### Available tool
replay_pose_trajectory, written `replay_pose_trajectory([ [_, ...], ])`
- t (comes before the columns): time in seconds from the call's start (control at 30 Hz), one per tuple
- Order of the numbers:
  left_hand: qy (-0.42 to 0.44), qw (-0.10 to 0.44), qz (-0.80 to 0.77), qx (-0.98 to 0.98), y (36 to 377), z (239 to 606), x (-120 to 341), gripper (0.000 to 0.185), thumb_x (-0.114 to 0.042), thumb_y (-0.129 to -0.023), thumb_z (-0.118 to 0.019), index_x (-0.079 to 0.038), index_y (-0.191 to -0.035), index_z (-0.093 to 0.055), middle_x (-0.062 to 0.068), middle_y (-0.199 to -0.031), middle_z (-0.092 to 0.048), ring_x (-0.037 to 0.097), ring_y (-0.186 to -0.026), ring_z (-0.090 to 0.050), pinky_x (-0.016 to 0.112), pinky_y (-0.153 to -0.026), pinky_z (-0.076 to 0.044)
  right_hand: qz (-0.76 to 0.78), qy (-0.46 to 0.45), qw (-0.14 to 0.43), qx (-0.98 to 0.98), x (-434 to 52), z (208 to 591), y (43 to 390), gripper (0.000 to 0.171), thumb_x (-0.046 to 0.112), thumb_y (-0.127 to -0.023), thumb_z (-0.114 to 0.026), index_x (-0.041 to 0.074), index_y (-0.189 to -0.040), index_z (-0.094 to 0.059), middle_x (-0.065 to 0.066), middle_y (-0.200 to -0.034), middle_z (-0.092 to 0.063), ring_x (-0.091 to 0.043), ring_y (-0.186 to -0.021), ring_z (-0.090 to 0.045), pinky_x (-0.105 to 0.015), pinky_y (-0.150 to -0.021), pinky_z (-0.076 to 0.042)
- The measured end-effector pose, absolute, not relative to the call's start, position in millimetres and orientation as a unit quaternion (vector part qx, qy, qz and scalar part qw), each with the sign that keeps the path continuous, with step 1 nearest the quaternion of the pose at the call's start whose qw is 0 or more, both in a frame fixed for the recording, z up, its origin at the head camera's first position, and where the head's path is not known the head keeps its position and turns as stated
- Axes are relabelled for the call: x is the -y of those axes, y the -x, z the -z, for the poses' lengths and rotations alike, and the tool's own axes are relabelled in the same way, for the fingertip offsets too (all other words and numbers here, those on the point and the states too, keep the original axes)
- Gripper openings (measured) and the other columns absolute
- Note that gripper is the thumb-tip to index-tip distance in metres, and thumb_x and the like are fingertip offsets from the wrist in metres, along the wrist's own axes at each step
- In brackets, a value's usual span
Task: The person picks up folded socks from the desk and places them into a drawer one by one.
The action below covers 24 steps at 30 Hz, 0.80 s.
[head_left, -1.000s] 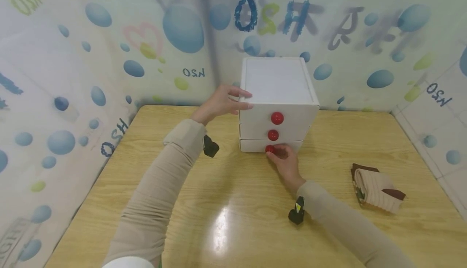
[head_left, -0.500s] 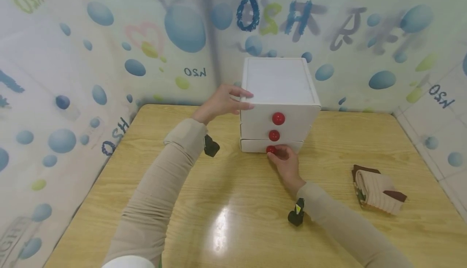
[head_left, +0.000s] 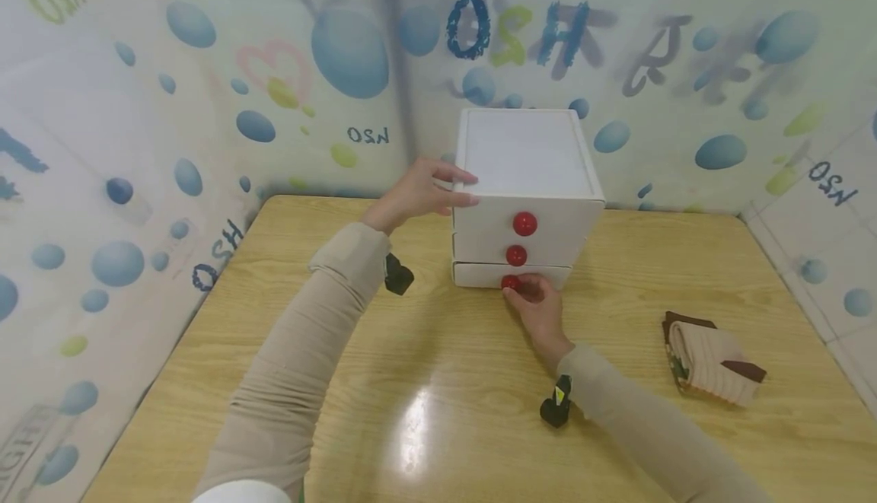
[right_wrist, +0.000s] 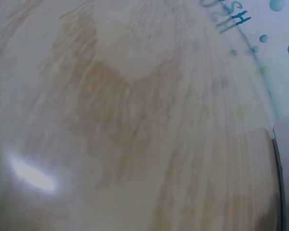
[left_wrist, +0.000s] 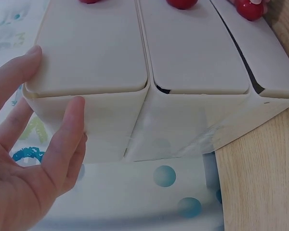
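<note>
A white drawer cabinet (head_left: 527, 153) stands towards the back of the table, its drawers fronted by round red knobs. My left hand (head_left: 418, 191) rests at its upper left corner, fingers spread over the top edge and side. In the left wrist view the left fingertips (left_wrist: 77, 108) touch the cabinet's outer faces. Lower down, my right hand (head_left: 537, 309) pinches the bottom drawer's red knob (head_left: 510, 282) between thumb and finger. A narrow dark gap runs above the bottom drawer front (left_wrist: 269, 48). The right wrist view shows mostly tabletop, with the right hand almost wholly out of frame.
A folded beige ribbed cloth item (head_left: 712, 362) with dark brown parts lies at the right of the wooden table (head_left: 384, 404). Behind the cabinet rises a patterned wall covering (head_left: 274, 107). Small black cameras (head_left: 397, 275) sit on both wrists.
The head view shifts very slightly, so the scene sits a little further right. Both hands keep their places on the cabinet and the knob.
</note>
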<state>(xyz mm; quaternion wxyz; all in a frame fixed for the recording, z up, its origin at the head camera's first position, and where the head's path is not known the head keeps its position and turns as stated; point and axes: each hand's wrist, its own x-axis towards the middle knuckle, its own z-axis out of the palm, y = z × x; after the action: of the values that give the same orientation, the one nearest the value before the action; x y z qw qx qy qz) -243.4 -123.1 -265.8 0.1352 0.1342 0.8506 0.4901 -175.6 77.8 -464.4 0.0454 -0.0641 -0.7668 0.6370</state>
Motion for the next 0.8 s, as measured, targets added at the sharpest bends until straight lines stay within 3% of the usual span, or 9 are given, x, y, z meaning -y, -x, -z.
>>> replay_pose_trajectory([
  [0.23,-0.136,0.134,-0.492,-0.85,244,266,123,0.037,-0.023,-0.075,-0.071,-0.013,-0.11,-0.062,0.0,-0.115,-0.052,0.017,-0.091,-0.056,0.032,-0.072,-0.052,-0.651,0.063,0.035,0.755,-78,470,166,0.03,0.004,-0.074,-0.07,-0.002,-0.097,-0.054,-0.015,-0.098,-0.057,-0.014,-0.079,-0.055,-0.017,-0.069,-0.047],
  [0.8,-0.135,0.128,-0.495,-0.849,243,268,123,0.035,-0.023,-0.075,-0.072,-0.015,-0.108,-0.063,0.0,-0.113,-0.053,0.017,-0.09,-0.057,0.037,-0.077,-0.051,-0.687,0.049,0.007,0.725,-88,465,127,0.03,-0.002,-0.073,-0.069,-0.006,-0.098,-0.053,-0.015,-0.101,-0.053,-0.012,-0.08,-0.055,-0.018,-0.07,-0.049],
])
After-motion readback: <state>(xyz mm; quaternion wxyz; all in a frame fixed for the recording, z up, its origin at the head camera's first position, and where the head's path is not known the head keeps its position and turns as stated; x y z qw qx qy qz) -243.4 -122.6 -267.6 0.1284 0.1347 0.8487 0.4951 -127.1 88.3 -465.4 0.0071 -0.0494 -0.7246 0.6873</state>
